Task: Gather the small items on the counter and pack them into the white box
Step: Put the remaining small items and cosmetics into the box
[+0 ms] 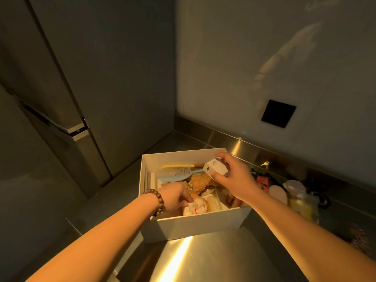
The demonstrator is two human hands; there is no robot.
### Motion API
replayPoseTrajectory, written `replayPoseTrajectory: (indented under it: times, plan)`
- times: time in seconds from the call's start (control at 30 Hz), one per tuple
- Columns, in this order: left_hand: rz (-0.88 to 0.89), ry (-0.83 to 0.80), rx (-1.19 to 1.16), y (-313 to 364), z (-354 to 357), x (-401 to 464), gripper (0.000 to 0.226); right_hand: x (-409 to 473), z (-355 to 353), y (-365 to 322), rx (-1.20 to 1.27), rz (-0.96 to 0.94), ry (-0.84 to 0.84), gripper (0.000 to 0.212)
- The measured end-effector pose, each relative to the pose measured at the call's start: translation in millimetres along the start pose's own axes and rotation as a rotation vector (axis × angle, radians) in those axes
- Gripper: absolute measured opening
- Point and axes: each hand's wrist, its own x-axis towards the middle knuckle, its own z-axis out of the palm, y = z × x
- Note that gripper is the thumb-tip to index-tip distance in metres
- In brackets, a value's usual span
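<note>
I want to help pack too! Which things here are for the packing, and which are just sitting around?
For the packing:
- white box
- small white carton held by the right hand
- pink and white fluffy thing gripped by the left hand
- blue comb, already inside
- jar and packets waiting on the counter

Just sitting around:
- black wall square
- grey cabinet

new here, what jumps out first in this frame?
The open white box on the steel counter, already crowded with a light blue hairbrush and other small things. Over its far right corner the right hand holds a small white carton; the left hand, wearing a wooden bead bracelet, pinches a pink and white item inside near the front.
</note>
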Motion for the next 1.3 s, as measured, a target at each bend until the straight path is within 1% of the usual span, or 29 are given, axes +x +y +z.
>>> replayPoseTrajectory:
  times: [0.07,0.17,0.23,0.3,0.37,0.43,0.47,0.53,0.63,0.67,0.73,0.77,0.8,0.83,0.87,0.93,1.0,1.03,1.07,1.1,1.13,1.2,1.27,1.3]
  plan:
    - [0.035,-0.099,0.064,2.9,10.7,5.9,0.032,0.4,1.4,0.8,-0.007,-0.011,-0.009,0.052]
    - [0.02,-0.232,0.164,6.0,20.3,15.7,0.038,2.0,1.9,2.6,-0.021,-0.036,-0.033,0.055]
    - [0.0,-0.257,0.166,6.7,19.9,18.7,0.04,3.4,2.1,5.1,-0.026,-0.051,-0.056,0.055]
    - [-0.007,-0.193,0.107,7.3,14.0,16.8,0.041,5.8,3.1,8.4,-0.031,-0.065,-0.078,0.055]
    - [-0.021,-0.056,-0.025,6.7,3.7,9.9,0.041,9.2,5.9,10.4,-0.036,-0.073,-0.096,0.056]
    - [-0.014,0.036,-0.141,4.7,-5.2,1.4,0.032,13.5,10.8,10.0,-0.04,-0.078,-0.115,0.056]
    - [0.002,0.037,-0.162,3.9,-7.6,-3.0,0.026,15.8,13.8,9.2,-0.039,-0.081,-0.121,0.056]
    - [0.037,-0.033,-0.192,4.4,-7.3,-10.7,0.019,20.1,20.3,6.5,-0.039,-0.088,-0.129,0.056]
    - [0.055,-0.191,-0.111,5.5,-0.9,-12.0,0.024,24.2,28.7,2.1,-0.043,-0.106,-0.143,0.056]
    - [0.023,-0.243,-0.075,5.4,1.1,-9.0,0.027,24.9,30.1,1.1,-0.042,-0.11,-0.15,0.057]
    - [-0.112,-0.323,-0.046,5.8,4.2,-2.3,0.032,25.2,29.9,1.0,-0.046,-0.116,-0.163,0.057]
    - [-0.155,-0.336,-0.049,5.7,6.2,-0.7,0.033,24.8,28.5,2.0,-0.05,-0.119,-0.171,0.058]
    - [-0.159,-0.339,-0.048,5.6,7.3,0.3,0.033,24.0,26.0,3.7,-0.053,-0.122,-0.179,0.058]
    - [-0.121,-0.311,-0.038,4.7,6.8,1.0,0.033,23.2,23.1,5.6,-0.053,-0.125,-0.188,0.059]
    - [-0.077,-0.246,-0.045,3.6,4.8,-0.3,0.033,22.2,19.6,7.6,-0.054,-0.127,-0.198,0.059]
    - [-0.043,-0.028,-0.175,0.9,-4.8,-5.3,0.029,20.6,13.2,10.2,-0.06,-0.132,-0.221,0.06]
    - [-0.067,0.25,-0.269,-2.4,-18.1,-7.2,0.022,20.2,9.4,10.7,-0.075,-0.131,-0.237,0.06]
    - [-0.078,0.373,-0.233,-5.0,-23.6,-6.3,0.024,20.9,8.8,10.0,-0.087,-0.13,-0.241,0.059]
    - [-0.083,0.46,-0.161,-7.3,-27.9,-5.1,0.029,21.8,9.1,9.0,-0.105,-0.13,-0.243,0.06]
    - [-0.081,0.497,-0.076,-9.8,-30.5,-2.6,0.037,23.6,10.3,7.7,-0.128,-0.13,-0.245,0.06]
    - [-0.088,0.481,0.005,-12.6,-31.4,0.8,0.047,25.9,12.1,6.5,-0.152,-0.127,-0.249,0.06]
    - [-0.137,0.346,0.12,-17.1,-28.7,9.9,0.06,32.5,17.1,4.5,-0.195,-0.121,-0.269,0.06]
    - [-0.17,0.23,0.231,-22.4,-22.5,20.7,0.064,40.4,22.7,4.2,-0.236,-0.119,-0.29,0.059]
    - [-0.173,0.204,0.283,-25.2,-18.9,25.0,0.065,44.3,25.5,4.9,-0.255,-0.115,-0.3,0.059]
